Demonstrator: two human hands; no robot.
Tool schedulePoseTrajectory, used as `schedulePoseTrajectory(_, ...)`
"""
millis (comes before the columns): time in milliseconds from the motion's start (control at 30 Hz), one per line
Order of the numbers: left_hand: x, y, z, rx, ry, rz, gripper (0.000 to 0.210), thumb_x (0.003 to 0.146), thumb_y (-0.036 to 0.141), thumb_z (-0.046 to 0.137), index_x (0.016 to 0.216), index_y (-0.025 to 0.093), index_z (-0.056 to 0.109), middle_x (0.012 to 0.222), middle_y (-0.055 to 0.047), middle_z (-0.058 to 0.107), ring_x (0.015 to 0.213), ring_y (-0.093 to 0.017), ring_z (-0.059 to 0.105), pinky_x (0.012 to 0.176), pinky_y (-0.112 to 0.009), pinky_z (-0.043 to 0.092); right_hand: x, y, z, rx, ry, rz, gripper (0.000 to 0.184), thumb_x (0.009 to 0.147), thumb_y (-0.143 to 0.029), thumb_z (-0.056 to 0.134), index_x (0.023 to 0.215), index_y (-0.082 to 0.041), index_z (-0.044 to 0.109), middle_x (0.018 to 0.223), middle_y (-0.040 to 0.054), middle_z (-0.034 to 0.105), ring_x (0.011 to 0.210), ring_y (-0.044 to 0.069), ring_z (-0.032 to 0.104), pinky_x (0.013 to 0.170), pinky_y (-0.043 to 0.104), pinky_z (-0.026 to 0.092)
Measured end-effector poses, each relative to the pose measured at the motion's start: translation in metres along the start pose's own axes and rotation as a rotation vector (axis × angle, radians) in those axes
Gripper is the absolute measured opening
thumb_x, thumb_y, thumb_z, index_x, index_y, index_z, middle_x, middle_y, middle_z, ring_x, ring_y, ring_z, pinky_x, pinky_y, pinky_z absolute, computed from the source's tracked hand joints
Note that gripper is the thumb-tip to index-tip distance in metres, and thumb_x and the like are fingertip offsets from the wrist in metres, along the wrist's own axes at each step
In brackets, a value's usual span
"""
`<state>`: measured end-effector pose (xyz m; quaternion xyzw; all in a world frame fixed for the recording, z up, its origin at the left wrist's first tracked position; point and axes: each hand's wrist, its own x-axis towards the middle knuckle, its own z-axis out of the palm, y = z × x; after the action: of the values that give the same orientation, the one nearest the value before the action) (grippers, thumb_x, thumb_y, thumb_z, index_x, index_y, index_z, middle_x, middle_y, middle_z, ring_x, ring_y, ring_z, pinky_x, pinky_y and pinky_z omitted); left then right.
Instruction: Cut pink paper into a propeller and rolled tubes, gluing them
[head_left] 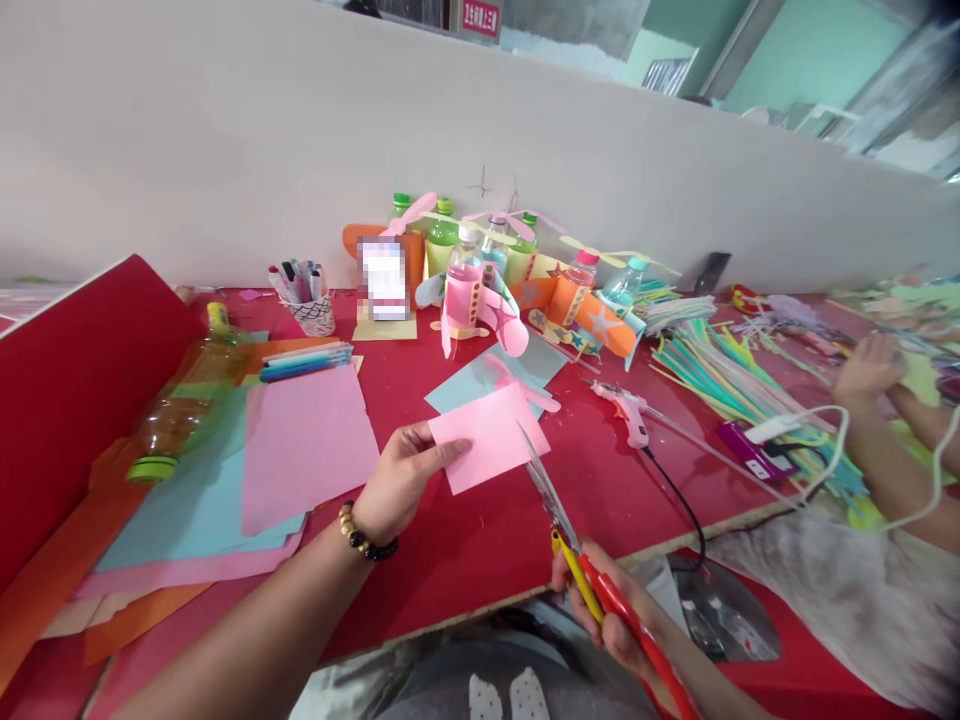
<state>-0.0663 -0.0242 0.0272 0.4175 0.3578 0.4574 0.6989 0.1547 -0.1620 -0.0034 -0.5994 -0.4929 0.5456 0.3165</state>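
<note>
Left hand [401, 480] pinches a small rectangular sheet of pink paper [487, 440] at its left edge, thumb on top, over the middle of the bench. Right hand [611, 610], at the near edge, grips long metal scissors [613, 600] with red and yellow handles; their blades are slightly parted, the upper one overlapping the paper's right side.

Red covers the bench [450, 560], whose far edge meets a white wall [187, 130]. Large pink, blue and orange paper sheets [311, 450] lie layered toward the left edge. Bundled pastel strips [712, 380] spread across the right part, near another person's forearm [870, 375]. Plastic bottles trimmed with paper wings and propellers [465, 290] stand along the far edge. One clear green plastic bottle [199, 380] lies near the left edge. Right of the middle rests a pink glue gun [634, 415] with a black cord. Toward the far left corner stands a white patterned cup of markers [311, 315].
</note>
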Motion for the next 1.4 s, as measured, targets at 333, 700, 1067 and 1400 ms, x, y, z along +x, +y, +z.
schedulePoseTrajectory(333,-0.001,0.000,0.000,-0.029,-0.037,0.011,0.014,0.069,0.024,0.070,0.060,0.014,0.066,0.062,-0.001,0.064,0.056,-0.011,0.054,0.056,-0.024,0.041,0.011,0.011,-0.002,0.074,-0.132,-0.032,0.068,0.052,-0.085,0.040,0.077,-0.022,0.041,0.054,-0.0082,0.028,0.039,0.006,0.024,0.038,0.022,0.019)
schedulePoseTrajectory(700,0.000,-0.002,-0.001,-0.046,-0.055,0.019,0.012,0.071,0.021,0.069,0.064,0.013,0.067,0.063,-0.001,0.063,0.057,-0.010,0.053,0.056,-0.022,0.042,0.008,0.000,0.000,0.050,-0.086,-0.015,0.039,0.070,-0.058,0.054,0.076,-0.021,0.045,0.055,-0.0055,0.034,0.043,0.007,0.027,0.039,0.021,0.025)
schedulePoseTrajectory(1067,-0.001,-0.002,-0.001,-0.056,-0.080,0.020,0.011,0.075,0.019,0.067,0.067,0.012,0.067,0.065,-0.002,0.064,0.059,-0.009,0.054,0.058,-0.021,0.043,0.004,0.004,-0.006,0.143,-0.195,0.018,0.058,0.063,-0.075,0.052,0.080,-0.020,0.044,0.053,-0.0070,0.037,0.040,0.006,0.032,0.040,0.021,0.031)
schedulePoseTrajectory(1400,0.000,-0.002,-0.002,-0.054,-0.072,0.015,0.010,0.073,0.019,0.068,0.067,0.012,0.068,0.066,-0.002,0.066,0.060,-0.009,0.055,0.058,-0.021,0.044,0.003,0.010,-0.004,0.236,-0.191,0.033,0.066,0.055,-0.082,0.048,0.079,-0.020,0.042,0.056,-0.0067,0.041,0.035,0.003,0.032,0.033,0.019,0.029)
